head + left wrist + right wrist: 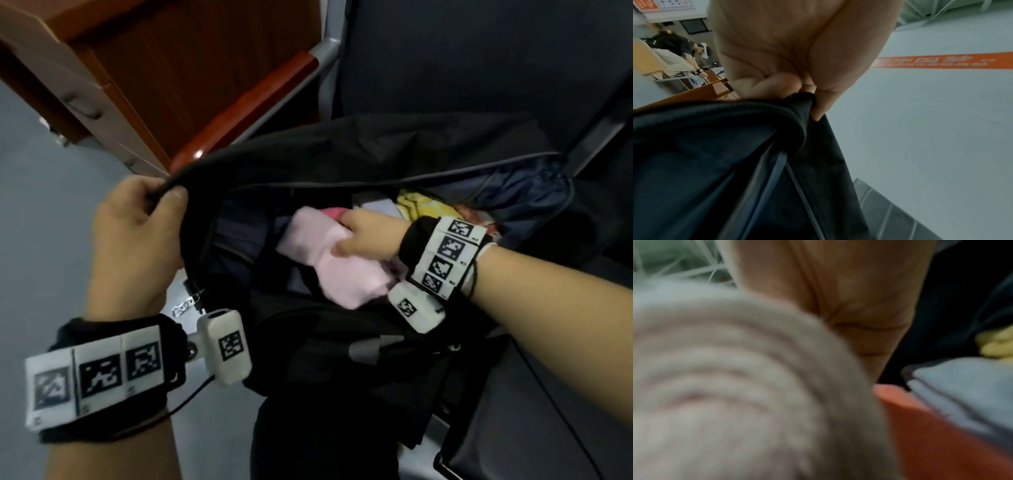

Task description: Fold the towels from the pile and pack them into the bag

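We seem to be in an office-like hall: a grey floor crossed by an orange printed strip at the right of the left wrist view, wooden desks and a person bent at one at its left, a wooden cabinet in the head view's upper left

Dim, flat light; right-wrist view seemingly motion-blurred.
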### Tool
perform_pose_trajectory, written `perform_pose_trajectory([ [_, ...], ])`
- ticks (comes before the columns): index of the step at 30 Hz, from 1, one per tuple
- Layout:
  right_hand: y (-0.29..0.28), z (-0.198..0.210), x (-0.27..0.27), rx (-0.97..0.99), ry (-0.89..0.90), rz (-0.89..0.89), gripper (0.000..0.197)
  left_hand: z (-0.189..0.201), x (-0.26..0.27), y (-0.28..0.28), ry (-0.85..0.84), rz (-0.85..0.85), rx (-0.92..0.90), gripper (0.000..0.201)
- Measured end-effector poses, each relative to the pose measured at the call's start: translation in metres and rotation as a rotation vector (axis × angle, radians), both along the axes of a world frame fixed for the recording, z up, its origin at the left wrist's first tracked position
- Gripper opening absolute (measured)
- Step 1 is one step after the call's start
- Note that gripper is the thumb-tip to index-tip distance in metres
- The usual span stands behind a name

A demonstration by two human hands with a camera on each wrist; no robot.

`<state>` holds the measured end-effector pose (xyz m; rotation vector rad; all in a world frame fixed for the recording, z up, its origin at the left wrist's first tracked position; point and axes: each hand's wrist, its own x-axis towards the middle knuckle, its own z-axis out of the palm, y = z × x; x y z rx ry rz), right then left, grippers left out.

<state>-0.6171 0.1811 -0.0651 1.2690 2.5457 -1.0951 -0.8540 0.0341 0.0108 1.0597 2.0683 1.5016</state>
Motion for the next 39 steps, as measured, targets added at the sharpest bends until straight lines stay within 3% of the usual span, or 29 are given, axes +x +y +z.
perform_pose_trajectory([
  [3, 0.001, -0.011, -0.035, -0.196, 0.207, -0.183, 0.035, 0.008, 0.002, -0.005, -0.021, 0.05, 0.079, 0.012],
  [8, -0.012, -0.066, -0.033, -0.389, 0.003, -0.188, 0.052, 0.001, 0.001, -0.009, -0.056, 0.068, 0.122, 0.009],
  [14, -0.01, -0.062, -0.04, -0.312, 0.041, -0.129, 0.057, 0.001, 0.004, -0.011, -0.001, 0.029, 0.143, 0.006],
  [16, -0.015, -0.061, -0.04, -0.307, -0.034, -0.054, 0.052, -0.001, 0.005, -0.011, -0.008, 0.023, 0.132, 0.005],
  [19, -0.019, -0.05, -0.042, 0.003, -0.165, 0.111, 0.062, -0.002, 0.003, -0.011, -0.022, 0.019, 0.138, 0.006],
  [21, -0.02, -0.042, -0.04, 0.277, -0.122, 0.225, 0.069, -0.002, 0.003, -0.01, -0.028, 0.017, 0.132, 0.005],
  [23, -0.025, -0.041, -0.035, 0.419, -0.178, 0.376, 0.08, -0.002, 0.003, -0.008, -0.031, 0.02, 0.121, 0.005],
  [25, -0.032, -0.05, -0.03, 0.349, -0.372, 0.474, 0.087, -0.001, 0.004, -0.009, -0.033, 0.021, 0.12, 0.005],
  [28, -0.031, -0.064, -0.026, 0.148, -0.554, 0.432, 0.09, 0.002, 0.008, -0.01, -0.04, 0.02, 0.146, 0.009],
  [35, -0.018, -0.065, -0.032, 0.067, -0.498, 0.416, 0.092, 0.001, 0.005, -0.007, -0.05, 0.046, 0.117, 0.006],
  [39, -0.015, -0.049, -0.012, 0.057, -0.307, 0.358, 0.089, -0.001, 0.008, -0.004, 0.009, 0.074, 0.065, 0.008],
])
